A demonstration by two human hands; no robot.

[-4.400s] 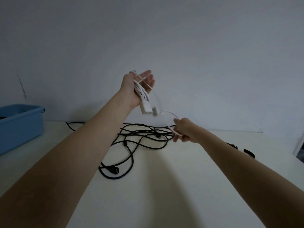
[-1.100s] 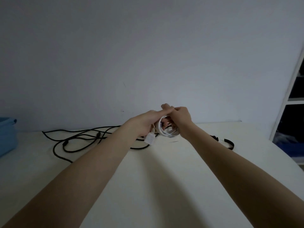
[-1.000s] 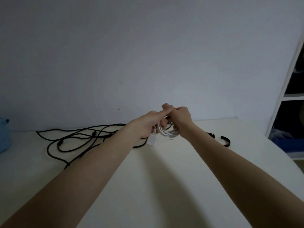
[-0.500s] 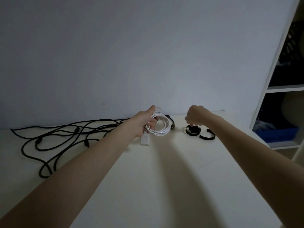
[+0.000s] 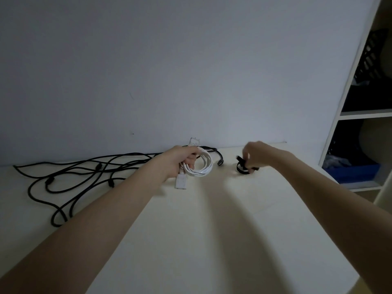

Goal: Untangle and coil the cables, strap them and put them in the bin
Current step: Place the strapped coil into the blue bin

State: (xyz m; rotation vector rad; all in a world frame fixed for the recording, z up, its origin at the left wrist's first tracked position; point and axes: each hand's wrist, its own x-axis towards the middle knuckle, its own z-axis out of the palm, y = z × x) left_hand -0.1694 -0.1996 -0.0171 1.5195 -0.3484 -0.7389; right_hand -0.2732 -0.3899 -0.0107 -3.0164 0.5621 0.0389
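Head view: black cable (image 5: pixel 89 175) sprawls loose along the tabletop's (image 5: pixel 212 230) far left edge. Shelf (image 5: pixel 360 115) stands right. Left hand (image 5: pixel 180 162) grips the white cable (image 5: pixel 203 166), coiled, connector hanging, near the far edge. Right hand's (image 5: pixel 257 154) fingers pinch a black strap (image 5: pixel 241 167) beside it.

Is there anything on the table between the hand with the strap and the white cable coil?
Only the end plug of the black cable lies between the right hand, which pinches the black strap, and the white cable coil held by the left hand. It lies low on the table.
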